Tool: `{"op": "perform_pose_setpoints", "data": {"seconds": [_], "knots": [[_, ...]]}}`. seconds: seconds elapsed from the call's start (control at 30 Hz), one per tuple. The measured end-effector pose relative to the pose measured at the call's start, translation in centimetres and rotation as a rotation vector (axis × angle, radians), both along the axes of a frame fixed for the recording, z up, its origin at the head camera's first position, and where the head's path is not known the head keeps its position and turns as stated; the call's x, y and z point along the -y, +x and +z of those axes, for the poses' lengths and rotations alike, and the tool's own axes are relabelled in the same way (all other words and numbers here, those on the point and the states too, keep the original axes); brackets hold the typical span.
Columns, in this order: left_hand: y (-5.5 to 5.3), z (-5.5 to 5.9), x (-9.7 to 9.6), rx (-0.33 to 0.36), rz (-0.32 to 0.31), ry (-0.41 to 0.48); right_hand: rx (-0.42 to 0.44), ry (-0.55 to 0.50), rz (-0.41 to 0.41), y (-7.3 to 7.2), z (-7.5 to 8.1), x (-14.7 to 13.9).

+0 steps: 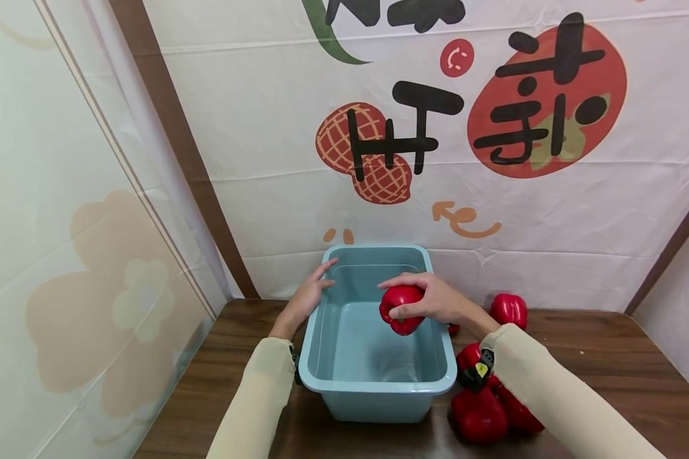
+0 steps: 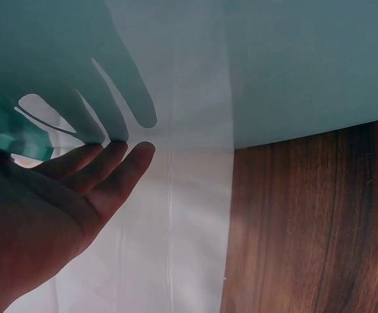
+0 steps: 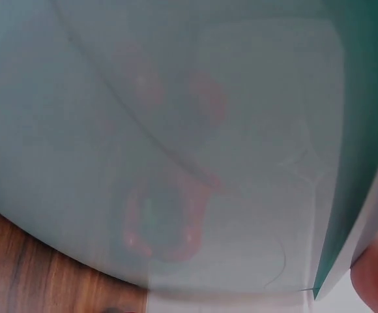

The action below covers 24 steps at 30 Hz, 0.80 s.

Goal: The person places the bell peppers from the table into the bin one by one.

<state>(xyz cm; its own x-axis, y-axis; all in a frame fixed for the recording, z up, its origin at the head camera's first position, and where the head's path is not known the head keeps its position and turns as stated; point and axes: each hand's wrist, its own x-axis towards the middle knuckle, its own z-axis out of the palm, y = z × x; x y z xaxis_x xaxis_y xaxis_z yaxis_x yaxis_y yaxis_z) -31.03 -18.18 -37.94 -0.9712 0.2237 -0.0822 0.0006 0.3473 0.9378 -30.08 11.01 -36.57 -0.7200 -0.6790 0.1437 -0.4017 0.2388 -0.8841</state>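
Note:
A red bell pepper [image 1: 403, 310] is in my right hand [image 1: 430, 298], thumb and fingers curled around it over the inside of a pale blue plastic basin [image 1: 377, 387]. My left hand [image 1: 307, 298] is at the basin's left rim, with two fingers extended over it. In the left wrist view, the straight fingers [image 2: 120, 173] of that hand reach the basin's glossy outer wall [image 2: 306, 72], which mirrors them. The right wrist view is mostly filled by the basin's outer wall [image 3: 261, 117], with blurred red reflections; the held pepper is not clearly visible there.
Several more red peppers [image 1: 479, 415] lie right of the basin, partly under my right forearm. Another pepper [image 1: 508, 310] sits farther back near the printed cloth wall [image 1: 275, 191]. The wooden table [image 1: 597, 376] carries everything; a second cloth [image 1: 120, 268] hangs at left.

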Motion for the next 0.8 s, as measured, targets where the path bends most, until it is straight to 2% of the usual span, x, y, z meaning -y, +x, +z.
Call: {"op": "perform_pose_setpoints", "data": {"seconds": [0.13,0.2,0.8], "knots": [[-1.2,-1.8,0.3,-0.017,0.015,0.012,-0.004,0.008,0.002,0.0,0.0,0.0],[-1.2,-2.0,0.3,-0.031,0.022,0.01,-0.004,0.015,0.0,-0.1,0.0,0.0],[-1.2,-2.2,0.3,-0.031,0.038,0.018,-0.03,0.064,0.004,-0.2,-0.2,0.1]]}}
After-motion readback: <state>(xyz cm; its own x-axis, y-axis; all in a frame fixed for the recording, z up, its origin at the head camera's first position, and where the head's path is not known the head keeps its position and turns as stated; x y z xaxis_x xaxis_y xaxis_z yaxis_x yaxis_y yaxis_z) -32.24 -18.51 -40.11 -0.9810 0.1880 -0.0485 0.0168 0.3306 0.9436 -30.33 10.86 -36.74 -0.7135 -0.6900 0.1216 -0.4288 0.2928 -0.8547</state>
